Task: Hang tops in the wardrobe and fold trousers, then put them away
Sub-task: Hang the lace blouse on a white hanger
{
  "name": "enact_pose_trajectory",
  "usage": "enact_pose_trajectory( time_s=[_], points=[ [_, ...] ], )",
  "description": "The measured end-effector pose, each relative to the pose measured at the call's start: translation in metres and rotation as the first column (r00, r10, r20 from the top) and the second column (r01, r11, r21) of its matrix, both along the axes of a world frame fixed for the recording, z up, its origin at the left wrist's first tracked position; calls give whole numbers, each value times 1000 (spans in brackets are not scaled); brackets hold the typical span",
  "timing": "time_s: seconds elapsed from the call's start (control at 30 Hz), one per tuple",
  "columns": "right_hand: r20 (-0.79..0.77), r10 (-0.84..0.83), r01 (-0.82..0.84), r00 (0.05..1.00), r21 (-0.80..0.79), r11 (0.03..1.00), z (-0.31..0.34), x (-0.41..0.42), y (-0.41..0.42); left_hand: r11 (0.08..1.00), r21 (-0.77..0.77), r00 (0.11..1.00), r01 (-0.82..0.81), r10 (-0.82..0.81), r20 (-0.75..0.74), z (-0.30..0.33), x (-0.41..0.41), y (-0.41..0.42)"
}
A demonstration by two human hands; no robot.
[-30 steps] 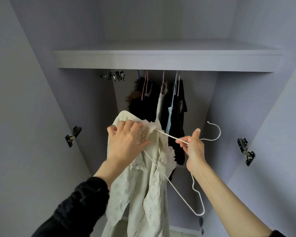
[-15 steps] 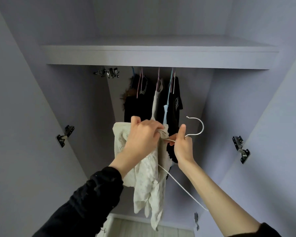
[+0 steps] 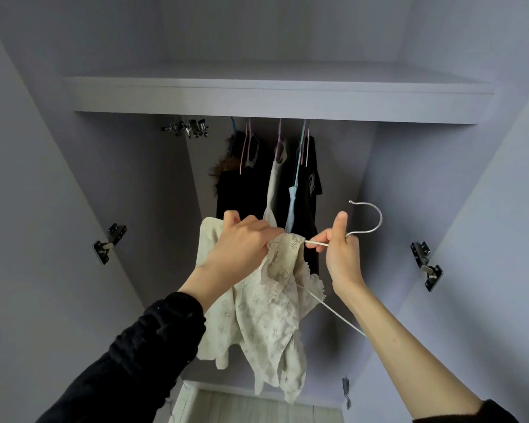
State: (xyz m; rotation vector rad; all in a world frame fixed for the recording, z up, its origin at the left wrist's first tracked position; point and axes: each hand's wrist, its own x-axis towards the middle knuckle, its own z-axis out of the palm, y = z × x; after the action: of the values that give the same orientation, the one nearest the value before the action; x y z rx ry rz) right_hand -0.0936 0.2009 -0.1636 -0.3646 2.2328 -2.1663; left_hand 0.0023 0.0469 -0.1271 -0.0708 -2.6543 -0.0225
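left hand [image 3: 242, 242] grips cream top [image 3: 266, 319] | right hand [image 3: 342, 251] pinches white hanger [image 3: 365, 221] | open wardrobe [image 3: 275, 99]

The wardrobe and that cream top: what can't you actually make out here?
All in the head view:
- Rail: hidden behind the shelf; the hung clothes vanish under its edge.
- Hanger: its left end is buried in the cream top; its lower bar runs behind the right forearm.
- Left hand: fingertips sunk in fabric, grip unclear.
- Right hand: pinches the wire.
- Dark garments: too dim to tell apart.
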Motion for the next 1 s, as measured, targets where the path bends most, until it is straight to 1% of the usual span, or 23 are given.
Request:
enact_pose_trajectory(
  time_s=[0.07,0.13,0.23,0.3,0.37,0.43,0.5,0.57,0.6,0.73,0.87,0.93,1.0],
  points=[
    [-16,17,-17,1000,8,1000,3,-1,-1,1000,-28,1000,-9,9,-7,3,-3,0],
    [-17,74,-74,997,12,997,6,-1,-1,998,-56,1000,-13,13,-5,7,-6,-4],
    [12,247,-247,969,29,969,13,-1,3,999,-21,999,-29,29,24,14,-8,-14],
    [-27,298,-294,954,87,952,14,-3,5,1000,21,993,-9,7,114,19,-7,-18],
    [-55,250,-245,967,80,966,16,-3,5,988,155,957,8,-52,284,24,-7,-19],
    [-63,193,-189,979,65,980,15,-3,5,947,321,875,-32,-129,467,30,-6,-19],
    [-75,188,-182,979,81,980,11,0,5,900,426,805,-96,-182,565,31,-3,-18],
    [-57,189,-184,980,77,980,6,3,7,858,499,794,-121,-217,567,30,1,-15],
    [-55,185,-181,981,72,981,5,5,6,860,499,804,-108,-220,552,28,3,-14],
    [-98,214,-205,972,94,974,11,11,-1,921,382,810,-75,-167,562,26,4,-11],
    [-127,252,-238,959,113,965,17,19,-7,946,311,820,-94,-104,562,29,2,-11],
    [-119,252,-241,960,103,965,19,21,-7,925,366,807,-107,-134,575,31,3,-13],
    [-121,233,-222,965,99,970,19,21,-7,887,449,778,-113,-202,594,33,5,-14]
  ],
)
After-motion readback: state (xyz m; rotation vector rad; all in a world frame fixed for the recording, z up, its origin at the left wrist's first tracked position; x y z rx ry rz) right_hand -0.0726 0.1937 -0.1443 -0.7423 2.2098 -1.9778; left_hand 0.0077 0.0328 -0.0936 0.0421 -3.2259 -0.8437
